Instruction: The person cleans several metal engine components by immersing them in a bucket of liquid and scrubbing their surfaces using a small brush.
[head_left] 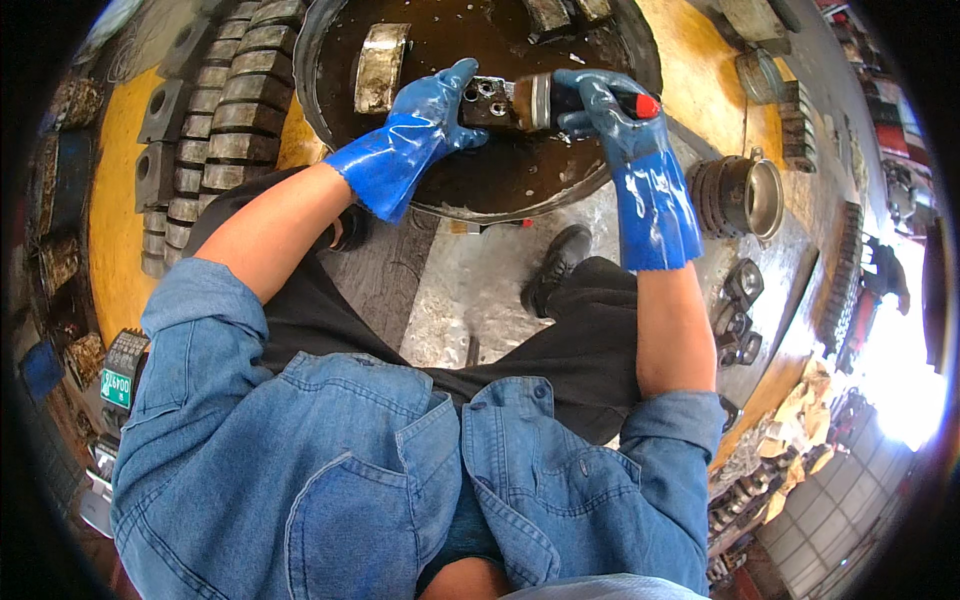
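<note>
In a blue rubber glove, my left hand (430, 108) grips a dark, wet metal block (486, 102) with several round holes. My right hand (612, 108), gloved the same way, is closed round the handle of a paintbrush (540, 101) with a metal ferrule and a red handle end. The brown bristles touch the block's right side. Both hands are over a wide round basin (306, 110) of dark brown liquid. A curved metal piece (382, 68) stands in the basin to the left, and another metal piece (549, 18) lies at its far side.
Rows of stacked curved metal parts (245, 120) and grey blocks (155, 170) stand on the left. To the right are ring-shaped metal parts (745, 195) and smaller round pieces (742, 285). Another brush (466, 228) lies below the basin's near rim. My shoe (562, 265) is close by.
</note>
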